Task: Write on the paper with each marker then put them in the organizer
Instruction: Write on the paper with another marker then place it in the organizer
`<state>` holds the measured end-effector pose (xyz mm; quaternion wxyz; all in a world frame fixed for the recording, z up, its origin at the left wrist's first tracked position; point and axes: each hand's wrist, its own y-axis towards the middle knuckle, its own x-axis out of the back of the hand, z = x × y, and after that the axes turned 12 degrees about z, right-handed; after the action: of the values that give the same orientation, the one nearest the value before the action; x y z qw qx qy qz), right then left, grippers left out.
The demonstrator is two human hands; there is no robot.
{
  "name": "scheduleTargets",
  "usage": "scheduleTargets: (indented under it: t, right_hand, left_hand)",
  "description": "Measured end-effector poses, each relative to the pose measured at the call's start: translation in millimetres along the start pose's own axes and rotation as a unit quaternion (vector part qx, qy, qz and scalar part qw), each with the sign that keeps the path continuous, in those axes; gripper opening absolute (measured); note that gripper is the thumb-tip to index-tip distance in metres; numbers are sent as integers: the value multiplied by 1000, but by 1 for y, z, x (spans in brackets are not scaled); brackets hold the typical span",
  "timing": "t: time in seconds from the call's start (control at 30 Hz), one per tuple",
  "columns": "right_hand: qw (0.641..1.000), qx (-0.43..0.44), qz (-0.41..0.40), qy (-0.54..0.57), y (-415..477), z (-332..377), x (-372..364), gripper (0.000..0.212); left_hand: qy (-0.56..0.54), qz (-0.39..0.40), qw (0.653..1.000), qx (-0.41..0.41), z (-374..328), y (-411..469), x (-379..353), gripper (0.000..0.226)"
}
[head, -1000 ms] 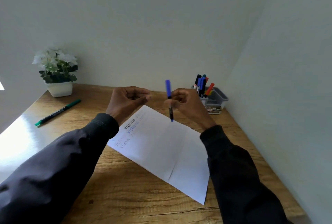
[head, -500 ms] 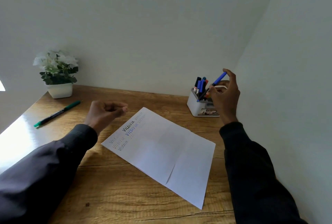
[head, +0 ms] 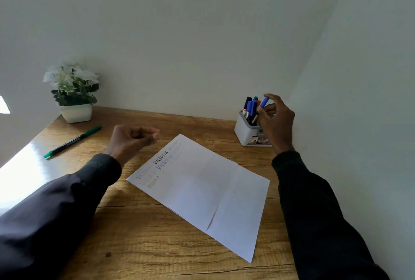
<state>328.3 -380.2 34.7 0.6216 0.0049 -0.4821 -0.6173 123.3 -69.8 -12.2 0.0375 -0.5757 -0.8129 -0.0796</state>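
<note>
right hand [head: 277,120] pinches blue marker [head: 265,102], tilted, lower end inside organizer [head: 243,132], right of frame. left hand [head: 130,140] curled, holding nothing, centre left. paper [head: 202,190] flat mid-frame. green marker [head: 71,142] on table [head: 134,246], left.

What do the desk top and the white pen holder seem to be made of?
Desk top: wood or wood-look laminate, glossy, judging by grain lines and bright glare at left. Pen holder: probably moulded plastic, smooth matte white with a grey rim.
</note>
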Motion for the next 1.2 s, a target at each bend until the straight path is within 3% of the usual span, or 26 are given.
scheduleTargets:
  t: [0.63, 0.93, 1.1, 1.2]
  right_hand:
    - [986, 5, 40, -161, -6, 4, -7, 29]
    - [995, -89, 35, -15, -5, 16, 6, 24]
    - [994, -96, 38, 31, -6, 17, 10, 19]
    - [996, -83, 0, 27, -12, 20, 8, 20]
  left_hand:
    - [-4, -33, 999, 0, 0, -17, 33, 20]
    - [-20, -28, 999, -8, 2, -29, 40, 22]
    - [-19, -25, 999, -10, 0, -35, 40, 22]
    - [-17, -26, 999, -19, 0, -39, 42, 22]
